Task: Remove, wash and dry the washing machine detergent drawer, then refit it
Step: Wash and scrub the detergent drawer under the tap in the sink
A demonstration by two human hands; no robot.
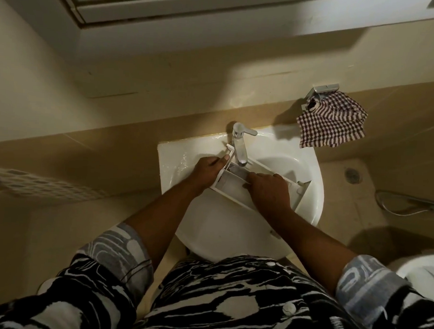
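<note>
The left hand grips the left end of the white plastic detergent drawer, fingers curled round it, thumb up by its corner. The drawer lies slantwise over the bowl of the white ceramic basin, its left end just beneath the spout of the chrome lever tap. The right hand lies on top of the drawer's middle, fingers bent and pointing left into an open compartment; whether it holds the drawer or only presses on it cannot be told. Beyond the right hand the drawer's front panel sticks out. Farther right, a dark-and-white checked cloth hangs from a metal wall holder.
</note>
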